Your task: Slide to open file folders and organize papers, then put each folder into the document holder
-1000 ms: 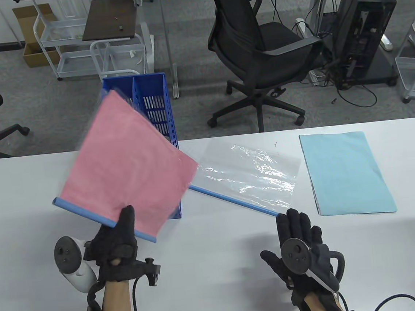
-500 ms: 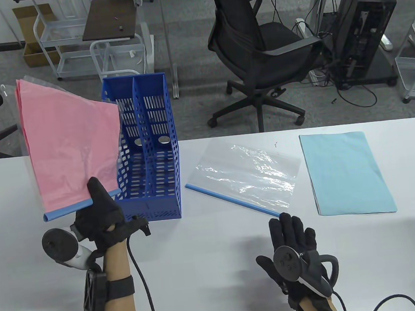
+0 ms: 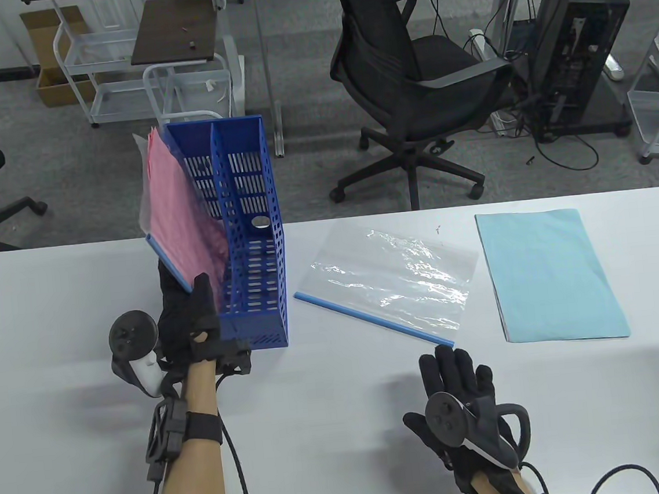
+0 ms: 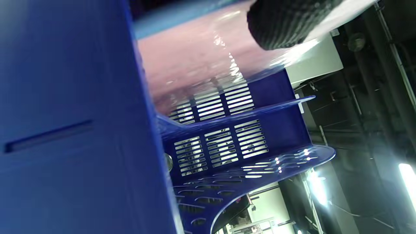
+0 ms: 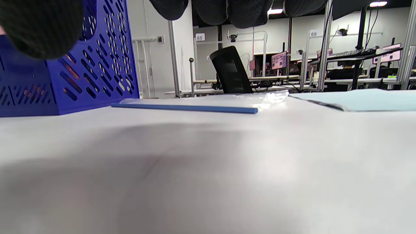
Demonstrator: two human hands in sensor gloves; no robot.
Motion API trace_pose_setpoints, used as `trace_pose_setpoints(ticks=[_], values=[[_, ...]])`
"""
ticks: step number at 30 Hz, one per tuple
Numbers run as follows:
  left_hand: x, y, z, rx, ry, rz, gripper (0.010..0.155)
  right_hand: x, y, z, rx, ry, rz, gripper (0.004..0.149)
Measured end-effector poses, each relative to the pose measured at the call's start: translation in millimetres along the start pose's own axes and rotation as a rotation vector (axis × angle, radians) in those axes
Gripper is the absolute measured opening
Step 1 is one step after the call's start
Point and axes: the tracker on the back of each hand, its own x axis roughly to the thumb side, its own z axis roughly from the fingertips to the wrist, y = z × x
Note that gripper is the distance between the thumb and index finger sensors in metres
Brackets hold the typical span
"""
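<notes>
My left hand [image 3: 187, 316] grips the near end of a clear folder with pink papers [image 3: 178, 218] by its blue slide bar. The folder stands on edge, partly inside the left slot of the blue document holder [image 3: 249, 231]. In the left wrist view the pink papers [image 4: 195, 61] lie against the document holder [image 4: 65, 113]. A second clear folder [image 3: 393, 276] with a blue slide bar [image 3: 371, 317] lies flat in the middle of the table [image 3: 348, 443]. Light blue papers [image 3: 550, 275] lie to its right. My right hand [image 3: 455, 377] rests flat, holding nothing, just below the slide bar's right end.
Beyond the table's far edge stand a black office chair [image 3: 412, 76], a white cart with a brown top [image 3: 170, 47] and a computer tower [image 3: 577, 37]. Cables trail from both wrists at the table's near edge.
My left hand has swung the pink folder from upright at the left of the holder to edge-on and into the holder's left slot. The right hand has drawn back slightly toward me.
</notes>
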Motion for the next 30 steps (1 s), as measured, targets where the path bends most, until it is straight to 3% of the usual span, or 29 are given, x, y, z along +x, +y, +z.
trace_pose_setpoints(ticks=[5, 11, 15, 18, 21, 26, 30], values=[[11.0, 7.7, 10.2, 0.015, -0.065, -0.059, 0.080, -3.6, 6.4, -3.7, 0.020, 0.009, -0.016, 0.093], [68.7, 26.8, 58.9, 0.153, -0.386, -0.213, 0.081, -5.0, 3.8, -3.1, 0.014, 0.010, -0.024, 0.093], [116.8, 8.3, 95.6, 0.130, -0.601, -0.325, 0.072, -6.3, 1.1, -2.4, 0.017, 0.018, -0.027, 0.093], [142.3, -42.2, 114.5, -0.100, -0.650, -0.493, 0.052, -7.5, -2.5, -2.2, 0.024, 0.024, -0.039, 0.092], [143.1, -108.3, 123.2, -0.346, -0.593, -0.728, 0.050, -11.0, -6.0, -1.6, 0.028, 0.040, -0.048, 0.092], [99.1, -218.5, 113.8, -0.645, -0.486, -0.923, 0.055, -24.6, -15.9, -0.4, 0.001, 0.087, -0.084, 0.090], [59.2, -273.7, 99.3, -0.684, -0.354, -1.125, 0.059, -33.6, -22.7, -0.1, -0.021, 0.108, -0.134, 0.089]])
